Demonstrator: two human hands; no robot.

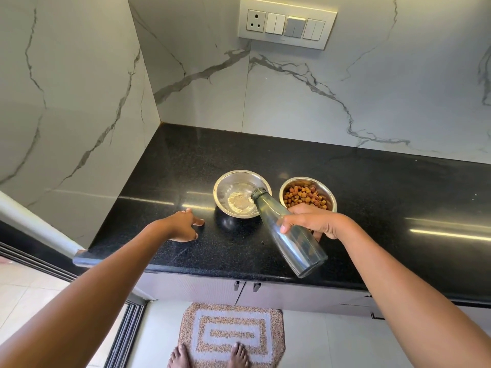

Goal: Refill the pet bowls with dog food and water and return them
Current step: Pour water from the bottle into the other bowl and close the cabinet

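Two steel bowls stand side by side on the black counter (372, 187). The left bowl (228, 181) holds a little water. The right bowl (326, 189) is filled with brown kibble (303, 196). My right hand (316, 220) grips a dark glass bottle (292, 240), tipped with its mouth over the rim of the left bowl. My left hand (183, 224) rests with its fingertips on the counter, left of the water bowl, holding nothing.
Marble walls close the counter's back and left sides, with a switch panel (287, 22) high on the back wall. Cabinet doors (239, 290) lie below the counter edge. My bare feet stand on a patterned mat (231, 333) on the tiled floor.
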